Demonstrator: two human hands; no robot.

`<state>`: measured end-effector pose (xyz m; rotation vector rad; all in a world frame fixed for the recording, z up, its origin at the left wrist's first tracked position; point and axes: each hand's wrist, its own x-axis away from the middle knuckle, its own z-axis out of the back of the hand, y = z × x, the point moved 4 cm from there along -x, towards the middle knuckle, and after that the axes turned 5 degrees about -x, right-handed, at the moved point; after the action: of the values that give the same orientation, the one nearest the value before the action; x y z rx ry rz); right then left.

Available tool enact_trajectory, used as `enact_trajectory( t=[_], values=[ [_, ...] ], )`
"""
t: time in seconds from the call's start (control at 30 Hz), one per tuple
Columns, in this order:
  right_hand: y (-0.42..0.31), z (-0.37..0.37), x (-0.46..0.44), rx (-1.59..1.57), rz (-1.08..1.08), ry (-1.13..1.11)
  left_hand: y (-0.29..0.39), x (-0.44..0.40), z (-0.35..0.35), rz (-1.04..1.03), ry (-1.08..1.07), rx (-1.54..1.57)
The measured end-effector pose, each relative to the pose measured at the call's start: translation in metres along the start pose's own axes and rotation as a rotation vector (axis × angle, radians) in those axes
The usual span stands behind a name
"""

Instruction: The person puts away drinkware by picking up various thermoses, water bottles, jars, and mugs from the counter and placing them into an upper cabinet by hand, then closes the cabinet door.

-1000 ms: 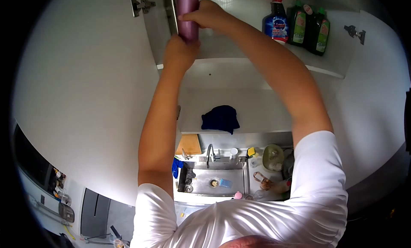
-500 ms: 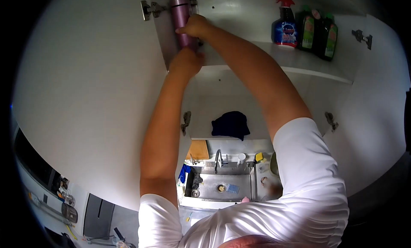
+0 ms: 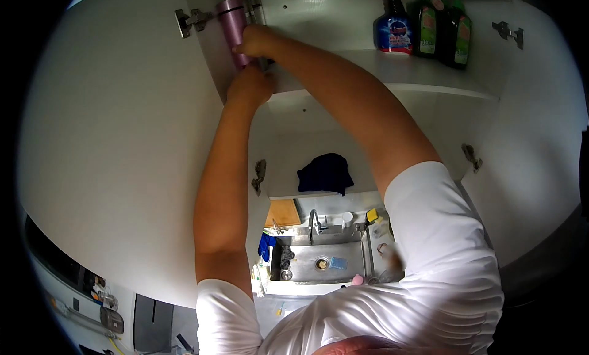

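A pinkish-purple metallic bottle (image 3: 231,27) stands nearly upright at the left end of the upper cabinet shelf (image 3: 380,73). My left hand (image 3: 250,85) is closed around its lower end. Higher up, my right hand (image 3: 257,42) grips the bottle's side from the right. Just behind it, partly hidden by the bottle and my right hand, is a steel-and-glass-looking container (image 3: 256,10). On the shelf's right side are a blue spray bottle with a red head (image 3: 393,30) and green bottles (image 3: 455,36).
Open cabinet doors flank both sides, with a hinge (image 3: 191,21) near the bottle. A dark blue cloth (image 3: 325,173) lies on the lower shelf. Below are a steel sink (image 3: 307,257), a faucet (image 3: 313,223), a cutting board (image 3: 282,213) and a yellow sponge (image 3: 372,215).
The purple bottle has moved down and left to the shelf's left end, with both my hands still on it. The view has shifted slightly, and the bottle's top now shows.
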<state>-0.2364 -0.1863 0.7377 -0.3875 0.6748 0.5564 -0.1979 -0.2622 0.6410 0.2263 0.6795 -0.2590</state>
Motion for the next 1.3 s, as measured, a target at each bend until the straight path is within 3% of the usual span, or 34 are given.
enact_trajectory(
  t=[0.07,0.53,0.73,0.87,1.1,1.23,1.3],
  values=[
    [0.004,-0.002,0.000,-0.078,-0.081,-0.091,-0.002,-0.001,-0.002,-0.010,-0.042,0.006],
    [0.009,-0.020,-0.001,-0.113,-0.143,-0.069,0.004,0.011,0.005,0.045,-0.072,-0.010],
    [0.014,0.002,0.006,-0.226,-0.228,-0.172,0.018,0.029,0.024,0.182,-0.161,0.014],
    [0.039,-0.005,-0.005,-0.403,-0.372,-0.178,0.010,0.023,0.014,0.166,-0.019,0.000],
    [0.054,-0.014,-0.015,-0.176,-0.282,-0.346,0.016,0.022,0.018,0.145,-0.025,0.008],
    [0.064,-0.031,-0.029,-0.225,-0.302,-0.325,0.023,0.029,0.026,0.211,-0.096,-0.011],
    [0.068,-0.032,-0.031,-0.417,-0.408,-0.228,0.023,0.028,0.026,0.171,-0.054,-0.002]
  ],
)
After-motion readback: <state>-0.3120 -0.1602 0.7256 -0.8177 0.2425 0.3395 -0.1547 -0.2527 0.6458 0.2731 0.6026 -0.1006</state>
